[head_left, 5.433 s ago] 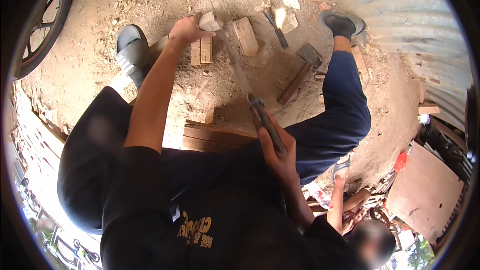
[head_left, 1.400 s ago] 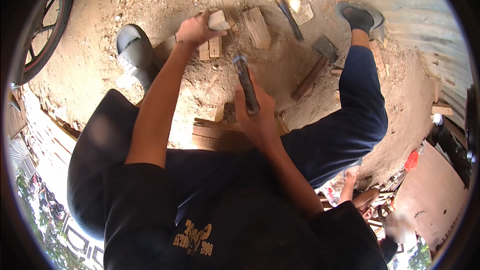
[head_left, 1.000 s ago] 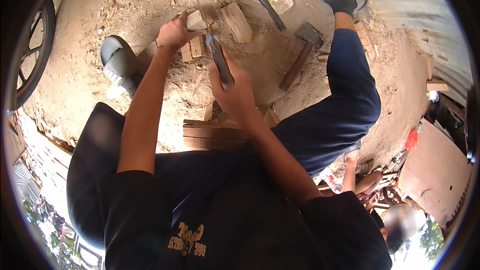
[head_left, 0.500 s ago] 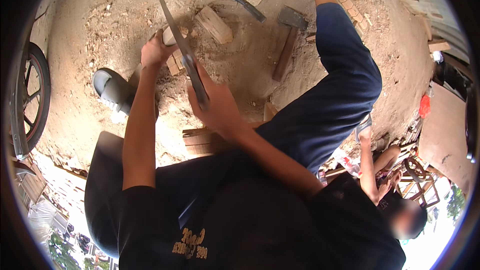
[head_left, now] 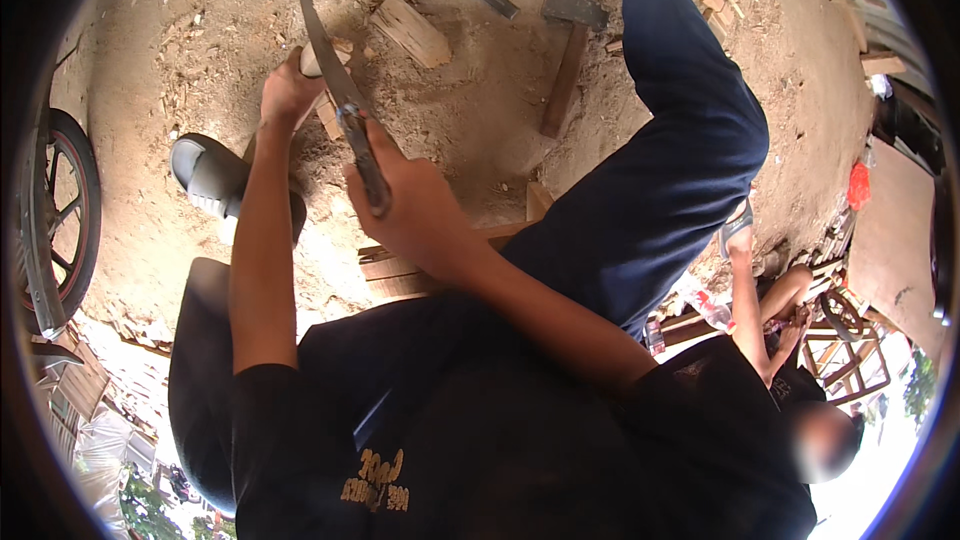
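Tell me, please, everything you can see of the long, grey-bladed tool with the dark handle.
The tool has a slim, slightly curved, metallic grey blade narrowing to its tip, and a dark handle, paler where they meet. The right hand grips the handle; the blade slants toward upper left past a pale wooden block; whether they touch is unclear.

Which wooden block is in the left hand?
The pale wooden block with its whitish end showing, clasped in the left hand. The chunky tan wooden block, farther right, lies loose, untouched.
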Demonstrator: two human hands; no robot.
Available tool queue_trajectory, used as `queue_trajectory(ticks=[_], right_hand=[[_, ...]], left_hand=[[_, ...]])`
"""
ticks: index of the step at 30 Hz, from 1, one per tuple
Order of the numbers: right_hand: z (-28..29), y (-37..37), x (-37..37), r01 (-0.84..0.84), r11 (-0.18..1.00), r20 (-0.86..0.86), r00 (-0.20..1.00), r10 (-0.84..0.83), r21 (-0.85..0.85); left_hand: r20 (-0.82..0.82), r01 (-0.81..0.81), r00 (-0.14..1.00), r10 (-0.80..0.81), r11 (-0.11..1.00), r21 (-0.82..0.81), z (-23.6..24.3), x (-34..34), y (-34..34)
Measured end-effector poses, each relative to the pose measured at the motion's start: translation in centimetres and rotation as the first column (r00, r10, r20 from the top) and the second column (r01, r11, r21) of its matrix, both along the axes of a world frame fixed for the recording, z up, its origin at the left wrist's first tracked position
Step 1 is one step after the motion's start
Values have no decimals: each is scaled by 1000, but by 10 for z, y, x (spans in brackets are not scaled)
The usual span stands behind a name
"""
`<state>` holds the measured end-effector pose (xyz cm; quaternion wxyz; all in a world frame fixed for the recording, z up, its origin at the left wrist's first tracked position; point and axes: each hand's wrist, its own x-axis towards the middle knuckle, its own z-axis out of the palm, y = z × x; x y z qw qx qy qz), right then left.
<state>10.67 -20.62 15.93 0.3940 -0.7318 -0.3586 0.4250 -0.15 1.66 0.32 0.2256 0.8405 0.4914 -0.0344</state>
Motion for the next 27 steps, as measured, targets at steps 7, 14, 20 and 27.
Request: queue_trajectory(ticks=[7, 14, 20, 27], right_hand=[[2, -30, 18, 24, 999, -52, 998, -22, 47], [-23, 45, 17, 46, 996, 0, 999, -46, 78], [9, -22, 6, 80, 993, 13, 997, -82, 84], [3, 12, 12, 109, 982, 61, 991, -120, 152]], left_hand=[[-31, 36, 999, -35, 999, 8, -8, -6, -2], [-22, -6, 1000, 6, 1000, 26, -12, 3, -6], [-61, 16, 998, -15, 1000, 11, -3, -9, -2], [13, 22, 1000, -23, 999, 27, -8, -1, -10]])
